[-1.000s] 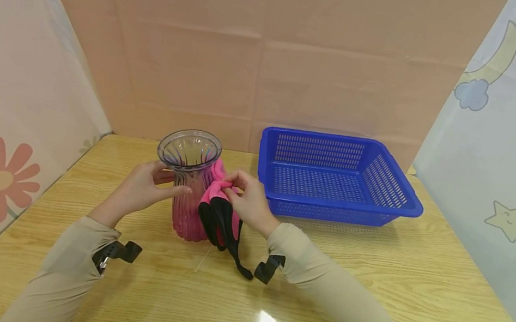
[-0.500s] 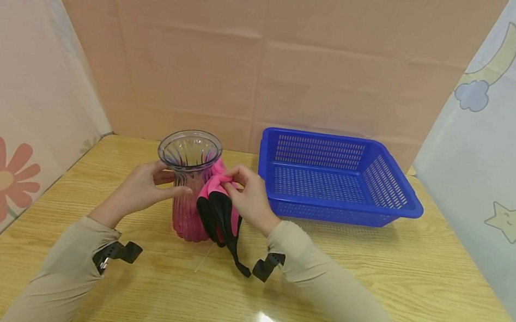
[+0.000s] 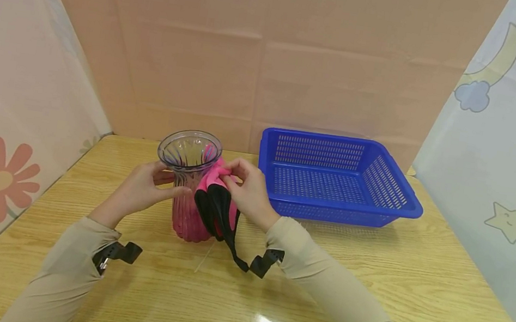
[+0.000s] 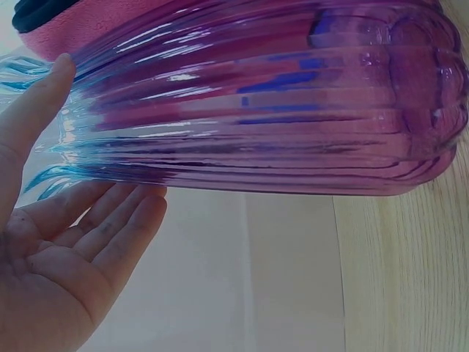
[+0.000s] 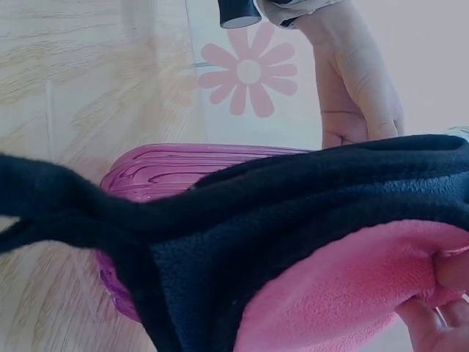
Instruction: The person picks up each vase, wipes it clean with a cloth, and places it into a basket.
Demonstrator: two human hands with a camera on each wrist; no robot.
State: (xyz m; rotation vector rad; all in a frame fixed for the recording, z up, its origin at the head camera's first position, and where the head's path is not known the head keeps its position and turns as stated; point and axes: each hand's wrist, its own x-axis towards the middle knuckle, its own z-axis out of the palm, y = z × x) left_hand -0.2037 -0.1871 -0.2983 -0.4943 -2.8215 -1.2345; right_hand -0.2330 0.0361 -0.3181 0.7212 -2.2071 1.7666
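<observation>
A ribbed glass vase, clear at its flared rim and pink lower down, stands upright on the table. My left hand holds its neck from the left, thumb in front and fingers behind. In the left wrist view the thumb lies against the glass. My right hand pinches a pink fleecy cloth with black trim and a dangling black strap, against the vase's right side just below the rim. The right wrist view shows the fingertips sunk in the pink fabric; the cloth covers much of the vase there.
A blue perforated plastic basket stands at the back right of the wooden table. On the table in front of the vase lies a thin pale strand. Hanging sheets surround the table at the back and sides.
My right hand has moved slightly up and left with the cloth, and some pink now shows at the vase's rim. The left hand and the vase have stayed in place.
</observation>
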